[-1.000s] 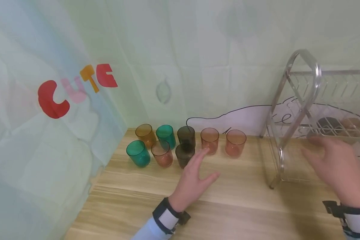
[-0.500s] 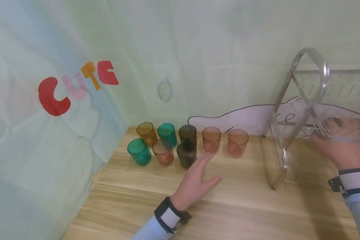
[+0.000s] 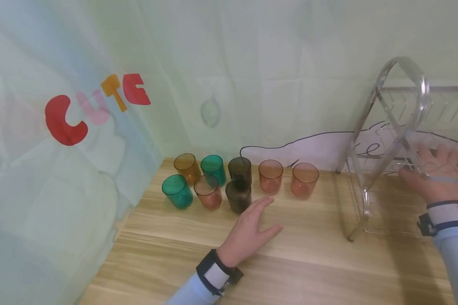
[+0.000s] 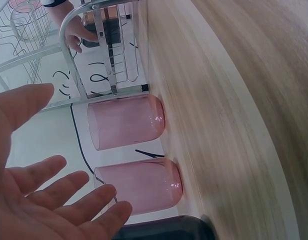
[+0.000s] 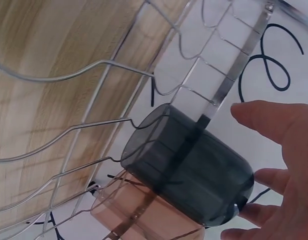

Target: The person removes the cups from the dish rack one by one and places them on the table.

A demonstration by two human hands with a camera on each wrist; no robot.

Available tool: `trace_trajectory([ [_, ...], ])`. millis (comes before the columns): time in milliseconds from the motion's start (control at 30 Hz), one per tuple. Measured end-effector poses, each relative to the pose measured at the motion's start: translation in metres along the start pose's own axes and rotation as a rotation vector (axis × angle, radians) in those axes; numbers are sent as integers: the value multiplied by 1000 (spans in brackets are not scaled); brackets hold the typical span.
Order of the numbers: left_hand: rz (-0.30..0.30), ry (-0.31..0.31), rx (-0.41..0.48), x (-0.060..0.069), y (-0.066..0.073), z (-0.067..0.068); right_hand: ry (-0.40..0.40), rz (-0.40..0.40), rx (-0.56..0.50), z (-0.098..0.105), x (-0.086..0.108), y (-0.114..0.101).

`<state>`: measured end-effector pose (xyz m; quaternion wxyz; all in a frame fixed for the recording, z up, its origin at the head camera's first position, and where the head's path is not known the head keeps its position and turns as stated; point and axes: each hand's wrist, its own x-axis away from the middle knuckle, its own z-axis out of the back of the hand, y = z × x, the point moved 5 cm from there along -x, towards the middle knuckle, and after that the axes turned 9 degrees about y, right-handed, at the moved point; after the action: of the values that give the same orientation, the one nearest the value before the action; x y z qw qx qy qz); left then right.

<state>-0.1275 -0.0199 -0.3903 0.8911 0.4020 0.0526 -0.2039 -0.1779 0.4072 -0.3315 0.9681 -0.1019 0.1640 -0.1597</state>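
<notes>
My right hand (image 3: 439,182) reaches into the lower tier of the metal dish rack (image 3: 421,97). Its thumb and fingers are spread around the base of a dark grey glass (image 5: 194,165), which stands upside down on the wires. Whether they touch it is unclear. Beside that glass sits an orange-pink glass (image 5: 154,212), also upturned. My left hand (image 3: 246,233) hovers over the table with fingers extended and nothing held. Closest to its fingertips is a dark glass (image 3: 238,201), standing upright at the front of the group.
Upright glasses stand along the back: amber (image 3: 187,169), teal (image 3: 213,171), another teal (image 3: 178,192), pink (image 3: 208,195), dark (image 3: 241,168), and two pink ones (image 3: 270,178) (image 3: 304,182) nearer the rack. A cloth backdrop (image 3: 290,76) hangs behind the wooden table (image 3: 168,262).
My right hand has moved forward into the rack, over the glasses there, and its fingers now spread. The left hand has barely moved. The head view has shifted slightly.
</notes>
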Motion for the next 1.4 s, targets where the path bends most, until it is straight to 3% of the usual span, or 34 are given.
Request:
trace_trajectory([
  [200, 1, -13, -30, 0, 0, 1, 39, 46, 13, 1, 0, -3],
  [567, 26, -41, -57, 0, 0, 3, 60, 36, -73, 0, 4, 5],
  [867, 31, -38, -53, -1, 0, 4, -37, -32, -35, 7, 6, 5],
  [1000, 47, -36, -44, -1, 0, 5, -44, -37, -15, 10, 10, 4],
  [1400, 65, -38, -41, -2, -1, 6, 42, 62, -64, 9, 24, 13],
])
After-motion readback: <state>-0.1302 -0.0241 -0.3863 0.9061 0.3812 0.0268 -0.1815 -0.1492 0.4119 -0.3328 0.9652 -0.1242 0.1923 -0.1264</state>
